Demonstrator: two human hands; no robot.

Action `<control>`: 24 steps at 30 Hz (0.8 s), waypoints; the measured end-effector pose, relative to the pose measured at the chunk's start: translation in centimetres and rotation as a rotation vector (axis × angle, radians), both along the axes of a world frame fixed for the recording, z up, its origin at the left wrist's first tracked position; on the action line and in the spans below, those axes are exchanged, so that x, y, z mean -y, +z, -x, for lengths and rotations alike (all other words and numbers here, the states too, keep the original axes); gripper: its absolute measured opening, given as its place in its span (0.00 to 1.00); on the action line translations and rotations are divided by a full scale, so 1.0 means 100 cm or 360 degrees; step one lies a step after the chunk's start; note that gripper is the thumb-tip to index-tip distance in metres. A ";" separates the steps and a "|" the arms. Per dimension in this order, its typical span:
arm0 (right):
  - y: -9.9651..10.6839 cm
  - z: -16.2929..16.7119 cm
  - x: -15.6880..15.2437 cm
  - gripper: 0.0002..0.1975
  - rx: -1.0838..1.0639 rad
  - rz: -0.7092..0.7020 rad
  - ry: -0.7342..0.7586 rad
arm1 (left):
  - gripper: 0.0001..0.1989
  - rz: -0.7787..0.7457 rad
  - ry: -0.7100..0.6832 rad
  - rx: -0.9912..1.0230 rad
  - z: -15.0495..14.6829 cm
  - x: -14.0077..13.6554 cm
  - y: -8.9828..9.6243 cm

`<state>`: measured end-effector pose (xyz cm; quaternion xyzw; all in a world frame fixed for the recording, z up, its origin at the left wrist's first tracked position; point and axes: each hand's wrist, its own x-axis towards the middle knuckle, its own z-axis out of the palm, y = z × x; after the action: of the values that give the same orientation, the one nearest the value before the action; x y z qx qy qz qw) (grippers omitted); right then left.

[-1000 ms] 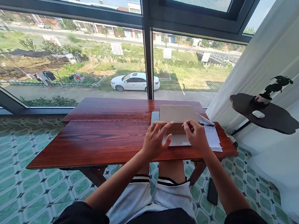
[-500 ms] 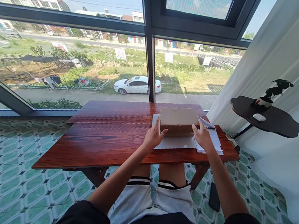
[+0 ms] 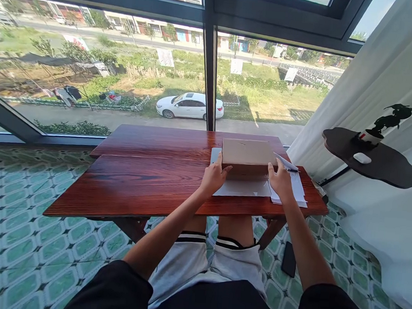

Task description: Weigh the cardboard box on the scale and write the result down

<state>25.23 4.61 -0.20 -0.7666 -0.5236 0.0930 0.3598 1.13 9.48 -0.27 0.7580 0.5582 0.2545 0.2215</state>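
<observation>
Tan cardboard box (image 3: 247,153) gripped at both ends, left hand (image 3: 214,176) on its left side, right hand (image 3: 280,180) on its right side, white sheet (image 3: 241,188) between the hands, printed papers (image 3: 296,188) just right of the right hand, red wooden bench (image 3: 146,188), dark phone (image 3: 289,258) on tiled floor below the right forearm.

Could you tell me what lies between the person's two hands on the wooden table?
In the head view, the tan cardboard box lies between the left hand and right hand, one hand at each end.

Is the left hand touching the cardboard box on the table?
Touching. In the head view, the left hand presses against the left side of the cardboard box, with no gap visible between them.
</observation>
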 end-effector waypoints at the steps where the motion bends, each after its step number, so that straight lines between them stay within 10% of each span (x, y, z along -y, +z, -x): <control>1: 0.000 0.001 0.000 0.34 0.0006 -0.0016 -0.0003 | 0.37 0.0004 0.0005 0.0005 0.000 0.000 0.001; 24: 0.021 0.062 0.001 0.37 -0.0169 -0.0204 0.0043 | 0.38 -0.0129 0.0238 0.0047 0.057 0.016 0.028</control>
<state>19.06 4.47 1.90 -0.7288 -0.5190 0.1048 0.4343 -4.58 7.92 2.52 0.7186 0.5992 0.3040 0.1792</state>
